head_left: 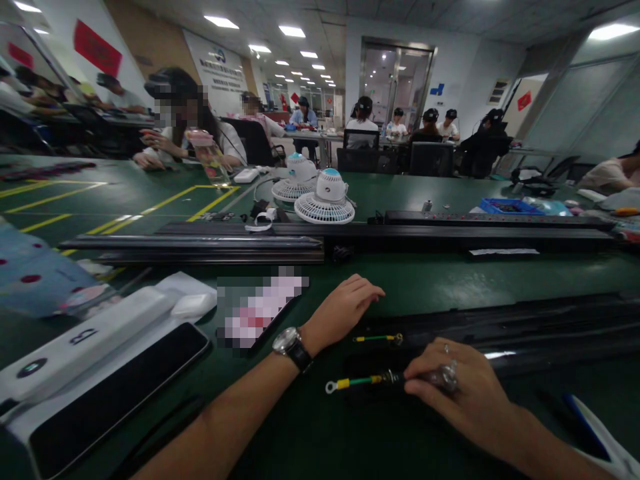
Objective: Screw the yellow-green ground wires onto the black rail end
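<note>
My left hand (345,307), a watch (287,343) on its wrist, is over the green table with fingers loosely stretched and nothing in them. My right hand (450,380) is closed, thumb and fingers pinching a small black end piece (395,379). From that piece a green-and-yellow wire (361,382) points left, tipped with a metal ring terminal (331,387). Something shiny and rounded shows at the fingers of that hand; I cannot make out what it is. Just behind lies a second short green-and-yellow wire (375,339), at the end of a long black strip (450,320).
Left of my arm lie a phone (120,393), a white long device (90,333) and a partly blurred pink item (265,310). Long black bars (450,233) cross the table behind, with white fans (325,200) beyond. Blue-handled pliers-like tool (595,427) sits right. People sit farther back.
</note>
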`<act>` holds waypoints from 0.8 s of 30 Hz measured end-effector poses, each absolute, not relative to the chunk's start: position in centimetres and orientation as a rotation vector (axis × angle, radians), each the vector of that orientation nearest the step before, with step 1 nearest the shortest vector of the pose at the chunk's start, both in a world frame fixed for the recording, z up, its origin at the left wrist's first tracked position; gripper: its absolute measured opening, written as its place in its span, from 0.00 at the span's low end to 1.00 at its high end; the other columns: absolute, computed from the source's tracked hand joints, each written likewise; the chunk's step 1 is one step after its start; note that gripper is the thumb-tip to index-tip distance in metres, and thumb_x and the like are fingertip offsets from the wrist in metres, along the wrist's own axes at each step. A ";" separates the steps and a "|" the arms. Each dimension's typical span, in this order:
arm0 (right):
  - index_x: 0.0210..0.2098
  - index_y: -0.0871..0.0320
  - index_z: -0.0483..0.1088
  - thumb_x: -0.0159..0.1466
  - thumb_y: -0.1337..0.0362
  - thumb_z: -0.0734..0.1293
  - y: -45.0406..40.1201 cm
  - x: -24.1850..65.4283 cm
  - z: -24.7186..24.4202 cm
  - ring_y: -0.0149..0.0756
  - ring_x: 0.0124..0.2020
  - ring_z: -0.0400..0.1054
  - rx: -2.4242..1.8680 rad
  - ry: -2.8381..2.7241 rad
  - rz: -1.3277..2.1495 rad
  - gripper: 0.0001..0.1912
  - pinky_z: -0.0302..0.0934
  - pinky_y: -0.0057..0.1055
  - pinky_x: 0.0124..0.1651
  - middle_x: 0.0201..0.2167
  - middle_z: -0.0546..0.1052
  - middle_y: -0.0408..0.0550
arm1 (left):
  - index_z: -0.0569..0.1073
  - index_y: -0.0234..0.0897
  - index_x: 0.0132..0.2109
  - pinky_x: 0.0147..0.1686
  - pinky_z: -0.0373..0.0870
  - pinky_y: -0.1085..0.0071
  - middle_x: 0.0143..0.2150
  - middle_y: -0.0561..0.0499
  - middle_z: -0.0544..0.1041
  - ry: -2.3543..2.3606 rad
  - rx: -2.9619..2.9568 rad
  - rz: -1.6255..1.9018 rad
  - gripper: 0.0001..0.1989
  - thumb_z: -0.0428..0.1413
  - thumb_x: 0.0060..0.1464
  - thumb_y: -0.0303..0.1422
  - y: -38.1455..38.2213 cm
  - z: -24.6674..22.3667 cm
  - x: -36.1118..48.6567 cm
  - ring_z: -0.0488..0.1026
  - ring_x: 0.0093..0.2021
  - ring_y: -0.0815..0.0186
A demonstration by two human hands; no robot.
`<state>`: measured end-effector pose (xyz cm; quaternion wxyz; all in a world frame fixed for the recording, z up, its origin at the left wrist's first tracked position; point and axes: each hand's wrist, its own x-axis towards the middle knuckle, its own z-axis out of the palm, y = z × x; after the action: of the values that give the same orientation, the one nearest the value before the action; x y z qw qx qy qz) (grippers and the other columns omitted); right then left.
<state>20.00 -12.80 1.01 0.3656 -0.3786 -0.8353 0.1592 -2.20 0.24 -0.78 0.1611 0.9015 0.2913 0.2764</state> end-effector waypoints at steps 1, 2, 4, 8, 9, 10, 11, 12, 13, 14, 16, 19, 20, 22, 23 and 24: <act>0.37 0.54 0.73 0.69 0.61 0.66 -12.8 20.0 0.9 0.33 0.30 0.73 -0.966 -2.168 0.403 0.06 0.64 0.33 0.37 0.30 0.80 0.42 | 0.72 0.38 0.52 0.52 0.67 0.63 0.47 0.48 0.74 0.830 2.519 0.835 0.12 0.45 0.69 0.30 0.2 -0.6 -2.2 0.68 0.50 0.63; 0.37 0.54 0.73 0.69 0.61 0.66 -12.7 20.0 0.8 0.33 0.30 0.73 -0.958 -2.189 0.387 0.05 0.64 0.33 0.37 0.31 0.80 0.42 | 0.72 0.38 0.52 0.53 0.67 0.62 0.47 0.48 0.75 0.831 2.467 0.876 0.13 0.45 0.69 0.32 0.2 -0.3 -2.1 0.68 0.50 0.63; 0.37 0.54 0.73 0.69 0.62 0.65 -12.5 20.1 0.8 0.33 0.30 0.72 -0.962 -2.220 0.317 0.05 0.63 0.34 0.37 0.31 0.80 0.43 | 0.72 0.38 0.53 0.54 0.66 0.62 0.48 0.48 0.75 0.810 2.398 0.914 0.13 0.45 0.69 0.34 0.1 0.5 -1.8 0.69 0.51 0.63; 0.35 0.55 0.71 0.69 0.65 0.64 -12.2 20.4 1.2 0.34 0.27 0.70 -0.995 -2.185 0.180 0.06 0.61 0.35 0.33 0.27 0.78 0.44 | 0.71 0.40 0.55 0.56 0.65 0.62 0.52 0.48 0.74 0.643 2.458 0.766 0.13 0.48 0.67 0.34 -0.2 2.0 -0.4 0.68 0.54 0.63; 0.35 0.55 0.71 0.69 0.66 0.64 -12.2 20.5 1.4 0.34 0.26 0.70 -0.984 -2.166 0.173 0.06 0.61 0.35 0.33 0.26 0.78 0.44 | 0.71 0.41 0.56 0.57 0.64 0.62 0.53 0.48 0.73 0.607 2.505 0.711 0.13 0.50 0.67 0.35 -0.2 2.1 0.0 0.68 0.54 0.62; 0.35 0.56 0.70 0.68 0.67 0.65 -12.3 20.5 1.5 0.34 0.26 0.70 -0.964 -2.153 0.178 0.05 0.61 0.34 0.32 0.26 0.77 0.44 | 0.70 0.41 0.56 0.56 0.64 0.63 0.53 0.47 0.73 0.583 2.556 0.656 0.14 0.52 0.66 0.35 -0.3 2.1 0.4 0.68 0.54 0.62; 0.35 0.56 0.70 0.68 0.67 0.65 -12.4 20.4 1.6 0.34 0.26 0.70 -0.945 -2.144 0.189 0.04 0.61 0.34 0.32 0.26 0.77 0.43 | 0.70 0.41 0.56 0.55 0.64 0.63 0.53 0.47 0.73 0.572 2.611 0.601 0.15 0.54 0.64 0.37 -0.4 2.0 0.7 0.68 0.54 0.61; 0.35 0.56 0.70 0.68 0.68 0.65 -12.5 20.4 1.7 0.34 0.26 0.70 -0.927 -2.143 0.202 0.04 0.62 0.34 0.32 0.26 0.77 0.43 | 0.70 0.41 0.56 0.53 0.65 0.63 0.53 0.47 0.73 0.570 2.668 0.546 0.16 0.55 0.63 0.38 -0.5 1.9 1.0 0.69 0.53 0.60; 0.36 0.55 0.70 0.67 0.68 0.66 -12.6 20.3 1.7 0.34 0.26 0.70 -0.915 -2.145 0.214 0.03 0.62 0.34 0.32 0.26 0.77 0.43 | 0.70 0.42 0.56 0.51 0.66 0.64 0.52 0.47 0.73 0.576 2.722 0.495 0.18 0.57 0.61 0.39 -0.6 1.6 1.3 0.69 0.51 0.60; 0.36 0.55 0.70 0.67 0.69 0.66 -12.7 20.3 1.7 0.34 0.26 0.70 -0.906 -2.148 0.227 0.03 0.62 0.34 0.33 0.26 0.77 0.43 | 0.70 0.42 0.57 0.50 0.66 0.64 0.52 0.47 0.73 0.587 2.769 0.452 0.20 0.58 0.60 0.41 -0.7 1.4 1.5 0.70 0.50 0.59; 0.36 0.55 0.70 0.67 0.69 0.66 -12.8 20.1 1.7 0.34 0.26 0.70 -0.897 -2.153 0.249 0.03 0.63 0.34 0.33 0.26 0.77 0.43 | 0.68 0.42 0.58 0.47 0.66 0.65 0.51 0.46 0.74 0.617 2.844 0.405 0.24 0.60 0.58 0.43 -0.8 1.1 2.0 0.70 0.49 0.59; 0.36 0.54 0.71 0.67 0.68 0.66 -12.9 20.0 1.4 0.34 0.27 0.71 -0.903 -2.146 0.295 0.03 0.64 0.34 0.33 0.27 0.78 0.43 | 0.69 0.41 0.56 0.43 0.66 0.66 0.48 0.46 0.75 0.639 2.918 0.370 0.23 0.60 0.57 0.45 -0.9 1.1 2.6 0.72 0.45 0.60; 0.36 0.54 0.71 0.67 0.68 0.66 -12.9 20.0 1.4 0.33 0.27 0.71 -0.908 -2.145 0.311 0.04 0.64 0.34 0.34 0.27 0.78 0.43 | 0.70 0.41 0.55 0.42 0.66 0.66 0.47 0.47 0.75 0.635 2.929 0.358 0.22 0.60 0.57 0.45 -0.9 1.1 2.7 0.73 0.44 0.60; 0.36 0.54 0.71 0.67 0.67 0.66 -12.8 20.0 1.2 0.34 0.28 0.72 -0.916 -2.152 0.330 0.03 0.65 0.34 0.34 0.27 0.78 0.43 | 0.71 0.41 0.53 0.42 0.66 0.67 0.46 0.47 0.75 0.610 2.913 0.348 0.20 0.60 0.58 0.44 -0.8 1.1 2.7 0.74 0.44 0.60; 0.36 0.54 0.71 0.67 0.67 0.66 -12.8 20.1 1.1 0.34 0.28 0.71 -0.918 -2.158 0.336 0.03 0.65 0.34 0.34 0.28 0.78 0.43 | 0.71 0.41 0.53 0.43 0.67 0.67 0.46 0.47 0.75 0.593 2.885 0.354 0.20 0.60 0.58 0.43 -0.8 1.1 2.6 0.74 0.45 0.60; 0.37 0.54 0.71 0.67 0.67 0.66 -12.8 20.1 1.1 0.34 0.28 0.71 -0.920 -2.166 0.340 0.02 0.64 0.34 0.34 0.28 0.78 0.43 | 0.71 0.41 0.54 0.44 0.67 0.67 0.46 0.48 0.75 0.574 2.848 0.364 0.20 0.60 0.58 0.42 -0.7 1.1 2.3 0.74 0.45 0.60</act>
<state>20.11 -12.83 1.09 0.3729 -0.3589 -0.8453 0.1327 2.33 -0.68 1.13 0.1068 0.9671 0.1948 0.1238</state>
